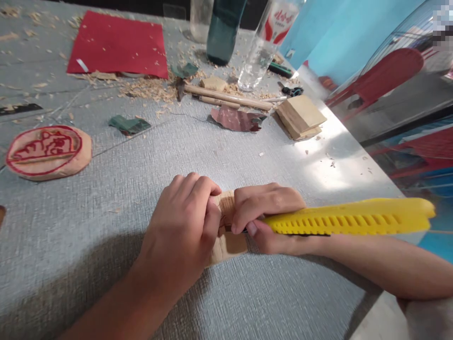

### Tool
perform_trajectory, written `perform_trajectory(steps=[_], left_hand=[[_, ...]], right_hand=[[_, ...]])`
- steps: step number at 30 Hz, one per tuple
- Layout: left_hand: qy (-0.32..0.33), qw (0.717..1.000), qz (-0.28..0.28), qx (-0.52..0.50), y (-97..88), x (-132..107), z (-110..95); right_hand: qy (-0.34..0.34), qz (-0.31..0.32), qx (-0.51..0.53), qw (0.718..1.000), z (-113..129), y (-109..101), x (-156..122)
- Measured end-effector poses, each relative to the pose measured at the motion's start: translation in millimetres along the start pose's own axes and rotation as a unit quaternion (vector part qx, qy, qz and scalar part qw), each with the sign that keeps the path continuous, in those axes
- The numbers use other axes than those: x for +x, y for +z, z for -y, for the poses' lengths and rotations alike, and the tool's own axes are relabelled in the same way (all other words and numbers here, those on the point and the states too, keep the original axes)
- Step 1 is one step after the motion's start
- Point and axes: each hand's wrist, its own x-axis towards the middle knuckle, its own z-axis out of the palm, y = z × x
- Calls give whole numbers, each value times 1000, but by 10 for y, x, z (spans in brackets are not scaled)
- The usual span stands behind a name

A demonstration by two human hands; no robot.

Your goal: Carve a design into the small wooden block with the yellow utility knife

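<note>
A small pale wooden block (228, 245) lies on the table under both hands, with dark lines on its top face. My left hand (184, 217) is closed around the block's left side, fingers curled over the far edge. In my right hand (271, 208) is a yellow utility knife (354, 217), pinched near its front end. The handle points off to the right. Its blade tip reaches the top of the block, though my fingers hide most of the blade.
A carved wooden oval (46, 151) with red lines sits at left. Farther back are a red sheet (120, 45), wood shavings (148, 89), sandpaper scraps (237, 118), a wooden stick (230, 97), wooden blocks (300, 115) and bottles (264, 45). A red chair (385, 80) stands beyond the table's right edge.
</note>
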Motion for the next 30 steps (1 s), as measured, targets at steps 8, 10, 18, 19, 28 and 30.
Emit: perform_trajectory(steps=[8,10,18,19,28,30], left_hand=[[-4,1000,-2,-4,3,5,-7],[-2,1000,-5,-3,3,9,-15],[3,1000,-2,9,9,11,-3],[4,1000,-3,12,9,8,-3],[11,1000,3,22,-10,-6,-4],[13,1000,0,24,-10,-6,-5]], right_hand=[[-23,2,28,999,-56,22,-19],[-7,13,58,998,-86,-14,9],[158,-74,179,968,-163,12,8],[149,-85,178,969,-173,28,-8],[72,-98,163,979,-160,52,-78],[67,-118,164,977,-164,50,-86]])
